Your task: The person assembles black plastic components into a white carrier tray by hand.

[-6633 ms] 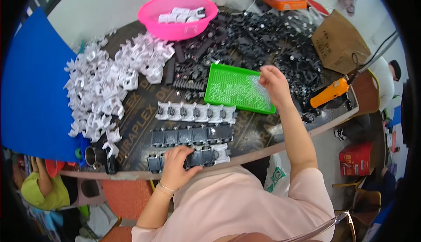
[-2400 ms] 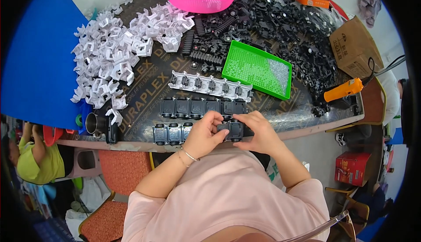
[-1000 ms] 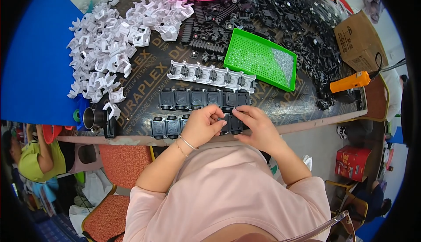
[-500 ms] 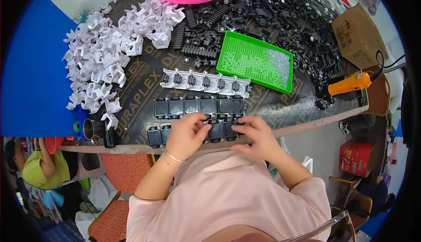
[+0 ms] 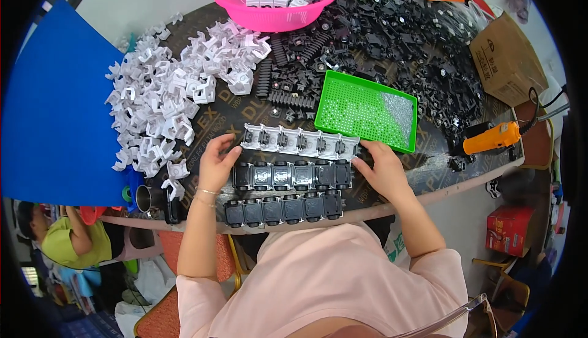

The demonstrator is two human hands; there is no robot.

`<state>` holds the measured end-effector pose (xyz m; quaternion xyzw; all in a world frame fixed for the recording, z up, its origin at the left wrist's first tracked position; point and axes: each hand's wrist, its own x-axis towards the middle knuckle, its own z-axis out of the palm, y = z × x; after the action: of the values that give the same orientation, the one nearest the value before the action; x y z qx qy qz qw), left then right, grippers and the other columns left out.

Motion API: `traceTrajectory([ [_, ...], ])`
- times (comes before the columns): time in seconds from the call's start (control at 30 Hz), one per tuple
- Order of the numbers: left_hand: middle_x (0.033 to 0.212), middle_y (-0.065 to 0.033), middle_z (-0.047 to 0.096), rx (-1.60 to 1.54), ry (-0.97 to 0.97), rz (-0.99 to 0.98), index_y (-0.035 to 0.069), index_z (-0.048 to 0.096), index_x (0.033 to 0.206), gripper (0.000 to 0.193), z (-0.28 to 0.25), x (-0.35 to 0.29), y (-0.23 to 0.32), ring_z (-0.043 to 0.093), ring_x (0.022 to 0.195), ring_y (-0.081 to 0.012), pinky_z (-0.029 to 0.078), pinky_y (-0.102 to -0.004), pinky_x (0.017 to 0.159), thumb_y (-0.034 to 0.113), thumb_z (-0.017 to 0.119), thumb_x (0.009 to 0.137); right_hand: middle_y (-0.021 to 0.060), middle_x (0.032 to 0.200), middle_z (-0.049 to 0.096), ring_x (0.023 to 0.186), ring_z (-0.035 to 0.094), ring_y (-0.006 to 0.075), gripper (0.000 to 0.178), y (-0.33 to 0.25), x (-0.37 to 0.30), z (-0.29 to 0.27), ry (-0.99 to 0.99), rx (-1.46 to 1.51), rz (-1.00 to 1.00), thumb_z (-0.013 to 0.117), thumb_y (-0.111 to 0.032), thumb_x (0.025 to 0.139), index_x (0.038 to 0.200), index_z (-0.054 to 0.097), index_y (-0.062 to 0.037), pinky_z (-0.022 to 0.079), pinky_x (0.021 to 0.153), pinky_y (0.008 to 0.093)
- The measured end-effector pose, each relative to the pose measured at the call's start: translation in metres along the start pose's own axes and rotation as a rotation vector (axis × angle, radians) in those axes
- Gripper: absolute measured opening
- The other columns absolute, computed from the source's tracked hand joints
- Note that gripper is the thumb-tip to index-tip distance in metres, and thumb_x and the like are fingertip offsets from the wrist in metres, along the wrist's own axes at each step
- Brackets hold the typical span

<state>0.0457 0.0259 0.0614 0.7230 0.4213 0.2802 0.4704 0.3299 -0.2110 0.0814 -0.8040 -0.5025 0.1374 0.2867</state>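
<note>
- The shallow, rectangular green plastic tray [image 5: 369,87] is my fixed point; small pale bits are gathered toward its right end, too fine for me to make out singly.
- Just on the person's side of the tray, close to its lower left corner, lies a long row of white plastic brackets [image 5: 291,142] with small dark clips set along it.
- The person's bare left hand [image 5: 218,161], well left of the tray, is at the left end of that row, thumb and fingers parted.
- The bare right hand [image 5: 381,165], just below the tray, is at the row's right end, thumb lower than the fingers; I cannot tell whether either hand pinches the row.
- Closer to the person than the tray come two rows of square black-faced units, a middle row [image 5: 301,175] and a nearest row [image 5: 271,210], side by side.
- Left of the tray spreads a loose heap of white plastic pieces [image 5: 174,90].
- Beyond the tray and to its right spill black plastic parts [image 5: 398,44].
- A round pink plastic basin [image 5: 269,21] holding white blocks stands beyond the tray, to its left.
- Right of the tray lies an orange-bodied corded tool [image 5: 491,139].
</note>
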Motion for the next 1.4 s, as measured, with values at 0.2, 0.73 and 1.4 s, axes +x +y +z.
traceTrajectory([
  [0.2, 0.119, -0.0047, 0.056, -0.310, -0.339, -0.142, 0.005, 0.046, 0.132, 0.046, 0.005, 0.024, -0.020, 0.053, 0.101, -0.0104, 0.043, -0.0258, 0.089, 0.012, 0.062, 0.089, 0.0180, 0.111, 0.058, 0.104, 0.055, 0.0338, 0.042, 0.015, 0.028, 0.014, 0.037, 0.085, -0.083, 0.066, -0.027, 0.082, 0.114, 0.058, 0.0002, 0.044, 0.090, 0.0399],
  [0.73, 0.140, -0.0120, 0.040, -0.691, -0.361, -0.048, -0.001, 0.033, 0.137, 0.056, 0.009, -0.012, -0.032, 0.040, 0.129, -0.0225, 0.031, -0.0349, 0.106, 0.029, 0.053, 0.094, 0.0110, 0.079, 0.061, 0.058, 0.057, 0.0207, 0.028, 0.023, 0.048, 0.019, 0.099, 0.135, 0.018, 0.068, -0.019, 0.081, 0.105, 0.065, -0.0041, 0.046, 0.057, 0.0319],
  [1.4, 0.135, -0.0100, 0.048, -0.702, 0.011, -0.042, 0.000, 0.049, 0.126, 0.033, 0.027, -0.025, -0.036, 0.046, 0.124, -0.0183, 0.034, -0.0320, 0.104, 0.017, 0.048, 0.097, 0.0125, 0.092, 0.065, 0.079, 0.064, 0.0276, 0.028, 0.052, 0.196, -0.037, 0.135, -0.091, 0.003, 0.068, -0.024, 0.077, 0.098, 0.067, -0.0061, 0.051, 0.072, 0.0378],
])
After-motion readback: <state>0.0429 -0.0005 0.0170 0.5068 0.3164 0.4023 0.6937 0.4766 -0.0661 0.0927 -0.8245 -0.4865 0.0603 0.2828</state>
